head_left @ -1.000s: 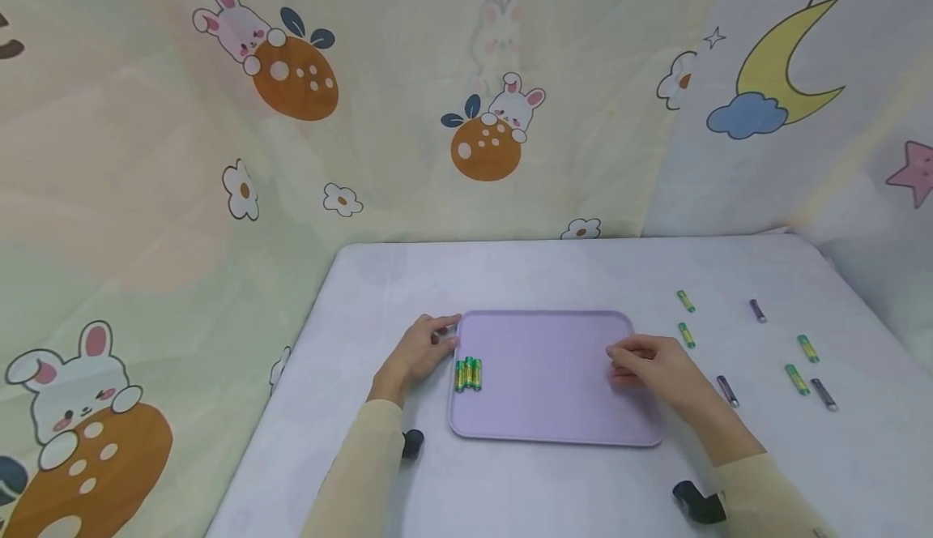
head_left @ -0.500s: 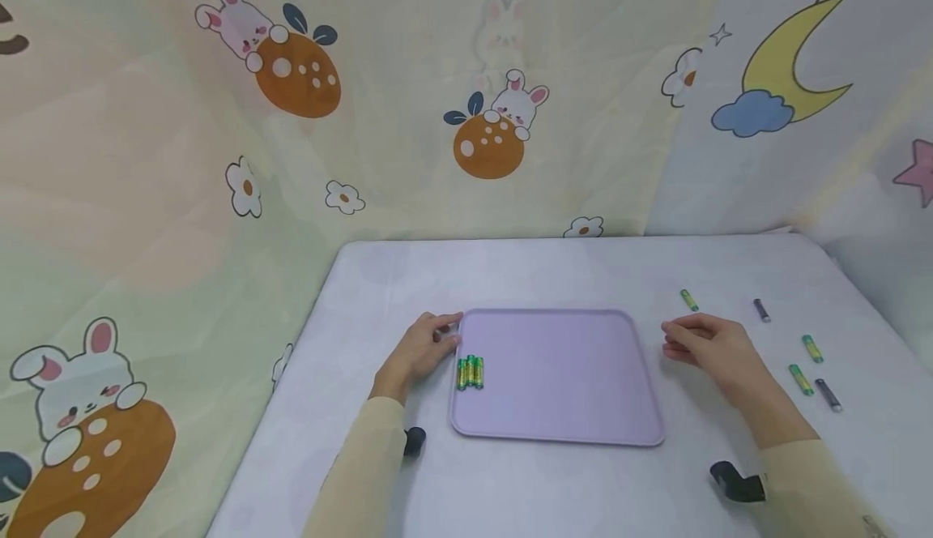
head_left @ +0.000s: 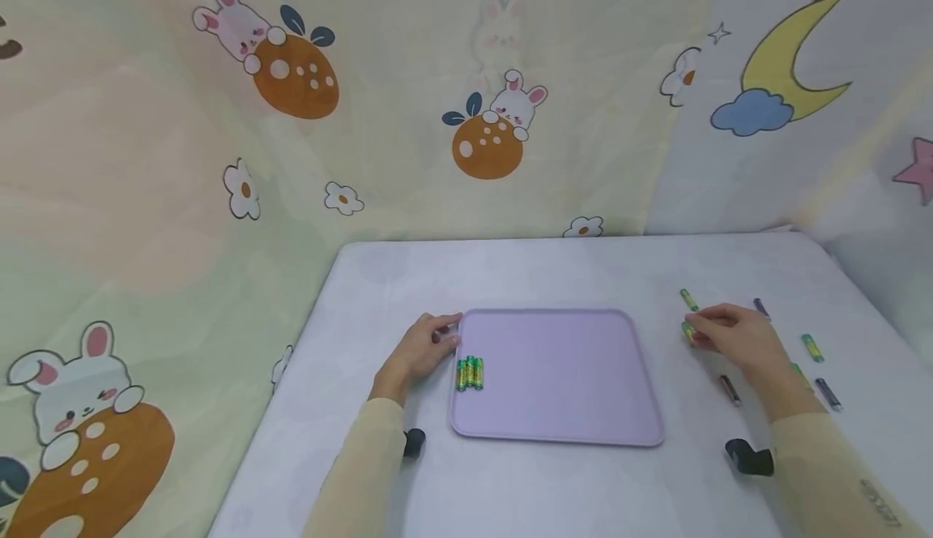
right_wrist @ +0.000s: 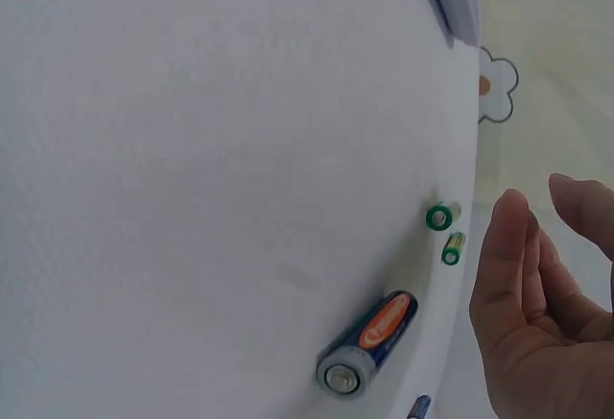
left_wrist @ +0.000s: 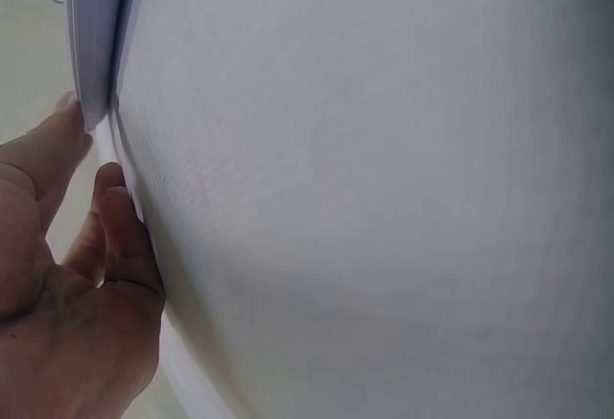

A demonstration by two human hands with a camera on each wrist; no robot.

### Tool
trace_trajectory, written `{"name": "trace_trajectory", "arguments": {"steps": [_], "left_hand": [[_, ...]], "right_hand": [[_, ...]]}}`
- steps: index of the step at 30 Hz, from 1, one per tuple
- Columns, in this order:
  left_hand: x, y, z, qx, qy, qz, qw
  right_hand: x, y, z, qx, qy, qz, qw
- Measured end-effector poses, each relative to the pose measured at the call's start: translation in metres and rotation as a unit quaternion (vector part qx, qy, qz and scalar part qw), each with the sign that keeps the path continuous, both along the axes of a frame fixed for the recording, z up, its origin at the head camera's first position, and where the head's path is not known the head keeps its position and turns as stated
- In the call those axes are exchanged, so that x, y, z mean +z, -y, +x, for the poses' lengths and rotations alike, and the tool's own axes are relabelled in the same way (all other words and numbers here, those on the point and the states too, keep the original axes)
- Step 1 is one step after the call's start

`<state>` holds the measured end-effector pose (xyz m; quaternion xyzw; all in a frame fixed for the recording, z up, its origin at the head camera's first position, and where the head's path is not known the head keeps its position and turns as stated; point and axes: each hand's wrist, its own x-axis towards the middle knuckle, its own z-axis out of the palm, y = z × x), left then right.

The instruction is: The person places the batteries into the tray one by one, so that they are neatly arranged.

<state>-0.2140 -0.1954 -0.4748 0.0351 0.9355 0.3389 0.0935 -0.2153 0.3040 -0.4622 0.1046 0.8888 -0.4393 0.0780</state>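
Note:
A lilac tray (head_left: 561,408) lies on the white table, with three green batteries (head_left: 469,373) side by side near its left rim. My left hand (head_left: 423,350) rests against the tray's left rim (left_wrist: 91,55), fingers relaxed. My right hand (head_left: 732,337) is right of the tray, its fingertips at a green battery (head_left: 688,332) lying on the table. In the right wrist view the right hand (right_wrist: 537,314) has loosely straight fingers with nothing between them. Beside it lie a dark battery with an orange label (right_wrist: 369,342) and two green battery ends (right_wrist: 440,216).
More batteries lie loose on the table's right side: green ones (head_left: 688,300) (head_left: 811,347) and dark ones (head_left: 760,306) (head_left: 730,390) (head_left: 827,394). Patterned cloth walls close in the table at the back and both sides. Black wrist mounts (head_left: 751,459) sit by each forearm.
My right hand has moved from over the tray's right part out to the right, onto the table by the green battery. The left hand has stayed at the tray's rim.

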Motion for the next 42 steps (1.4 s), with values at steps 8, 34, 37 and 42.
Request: {"name": "trace_trajectory", "arguments": {"steps": [8, 34, 37, 42], "left_hand": [[-0.001, -0.002, -0.001, -0.004, -0.004, -0.006, 1.0], [-0.001, -0.004, 0.002, 0.002, 0.002, 0.005, 1.0], [-0.001, -0.004, 0.001, 0.005, 0.002, 0.001, 1.0], [-0.002, -0.003, 0.0, 0.009, 0.007, -0.002, 0.9999]], "right_hand": [[-0.005, -0.012, 0.0, -0.02, 0.03, 0.037, 0.999], [-0.007, -0.001, -0.011, 0.028, 0.01, 0.166, 0.986], [-0.003, 0.0, -0.012, 0.029, 0.018, 0.169, 0.985], [0.0, 0.003, -0.012, 0.039, 0.024, 0.167, 0.985]]}}
